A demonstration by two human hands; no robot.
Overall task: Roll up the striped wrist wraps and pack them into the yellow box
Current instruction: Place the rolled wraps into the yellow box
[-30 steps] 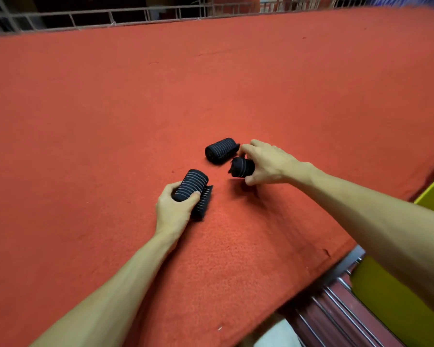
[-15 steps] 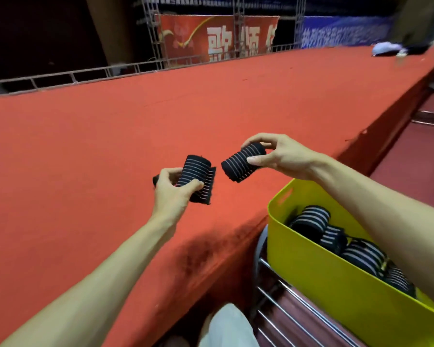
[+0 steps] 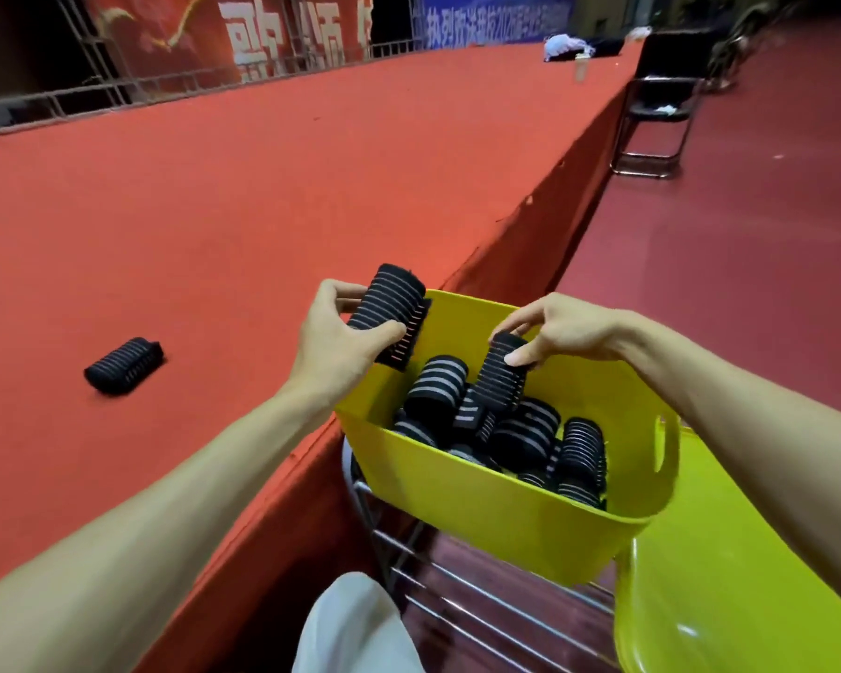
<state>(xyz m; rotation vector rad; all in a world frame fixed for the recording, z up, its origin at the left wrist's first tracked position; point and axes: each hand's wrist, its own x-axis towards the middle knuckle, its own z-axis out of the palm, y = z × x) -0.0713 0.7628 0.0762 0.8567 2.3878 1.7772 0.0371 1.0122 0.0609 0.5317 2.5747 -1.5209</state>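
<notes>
My left hand (image 3: 333, 340) grips a rolled black wrist wrap with white stripes (image 3: 393, 310) just above the near-left rim of the yellow box (image 3: 477, 497). My right hand (image 3: 562, 330) pinches a second rolled wrap (image 3: 498, 376) by its top end, its lower end down among the rolls inside the box. Several rolled striped wraps (image 3: 525, 432) lie packed in the box. One more rolled wrap (image 3: 123, 365) lies alone on the red carpeted platform (image 3: 190, 211) to the left.
The box sits on a metal wire rack (image 3: 462, 590) beside the platform's edge. A yellow-green chair seat (image 3: 744, 590) is at the lower right. A black folding chair (image 3: 661, 109) stands on the dark red floor farther back. Railings and banners line the far side.
Both hands lifted their rolls off the platform and carried them right to the box. The right hand's roll now dips inside it. One roll stayed on the carpet.
</notes>
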